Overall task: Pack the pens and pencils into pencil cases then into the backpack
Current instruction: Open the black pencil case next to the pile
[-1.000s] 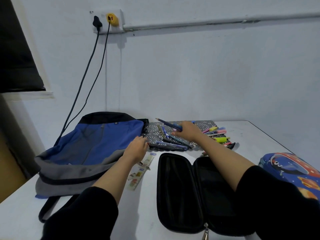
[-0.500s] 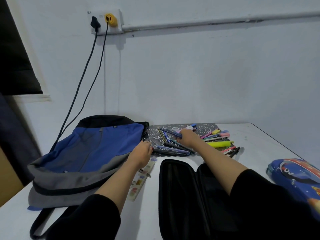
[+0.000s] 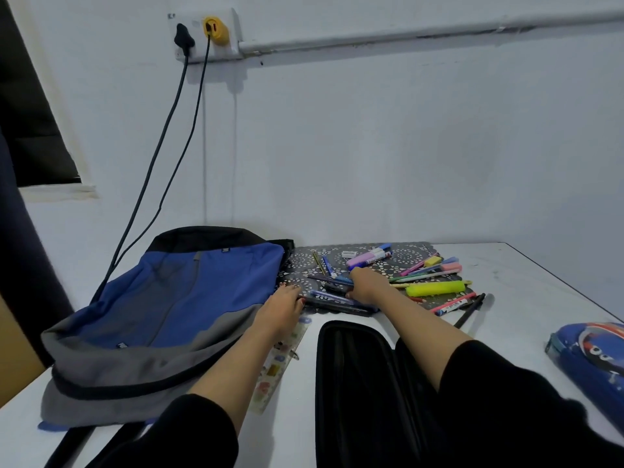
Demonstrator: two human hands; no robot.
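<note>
A blue and grey backpack lies flat at the left. An open black pencil case sits in front of me, partly under my right forearm. Pens, pencils and markers lie scattered on a dark patterned mat, among them a yellow highlighter and a purple marker. My right hand rests low on the pile, its fingers closed around a blue pen. My left hand lies palm down, fingertips touching the ends of the dark pens. A blue printed pencil case lies at the right.
A clear ruler with stickers lies under my left forearm. Two cables hang from a wall socket down behind the backpack. The white table's right edge runs diagonally beside the printed case.
My right hand has come down with the blue pen from above the mat onto the pen pile. My left hand has stayed at the pens' ends.
</note>
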